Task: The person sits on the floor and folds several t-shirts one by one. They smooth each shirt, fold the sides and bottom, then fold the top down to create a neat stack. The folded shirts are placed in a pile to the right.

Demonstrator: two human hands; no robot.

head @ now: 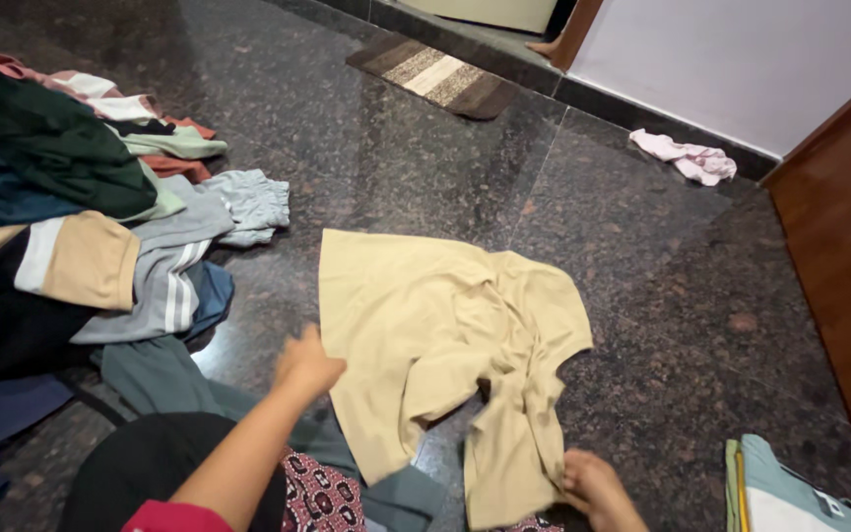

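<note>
Lying flat in the middle of the dark floor (642, 256) is a yellow shirt (435, 335), a bit crumpled. Left hand (307, 363) pinches its near left edge, fingers curled shut on the cloth. Right hand (595, 488) grips the near bottom w/ fingers closed. Big clothes pile (71, 217) sits on the left. Pink cloth (687, 158) lies far right by the wall, striped mat (435, 77) far off
</note>
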